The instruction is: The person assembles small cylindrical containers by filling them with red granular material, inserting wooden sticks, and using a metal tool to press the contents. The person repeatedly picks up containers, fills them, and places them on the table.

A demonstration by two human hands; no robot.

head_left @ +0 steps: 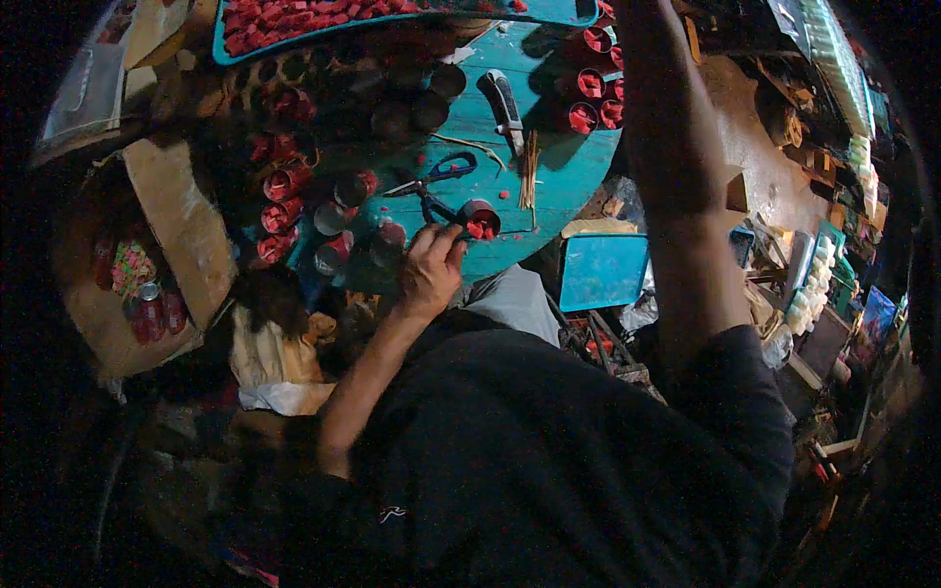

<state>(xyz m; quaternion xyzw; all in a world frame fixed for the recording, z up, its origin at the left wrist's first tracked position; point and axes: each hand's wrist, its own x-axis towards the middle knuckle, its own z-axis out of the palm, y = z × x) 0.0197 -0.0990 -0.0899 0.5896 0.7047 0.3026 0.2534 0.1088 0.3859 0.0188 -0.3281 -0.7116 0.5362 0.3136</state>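
Observation:
My left hand (433, 267) is at the near edge of a round turquoise table (485, 257). Its fingers close on the side of a small metal cup (478, 210), tipped so that red pieces show inside. Black-handled scissors (453, 167) lie open just beyond this hand. Farther off are a utility knife (503, 103) and a bundle of thin sticks (529, 171). From the lower right my right arm (676, 147) reaches far forward, past the top edge of the picture. The right hand is out of sight.
A turquoise tray (218, 47) of red chunks sits at the far side. Cups with red pieces stand at left (281, 216) and far right (591, 83). A blue tray (605, 269) lies right of my legs; a cardboard box (181, 216) with cans is at left.

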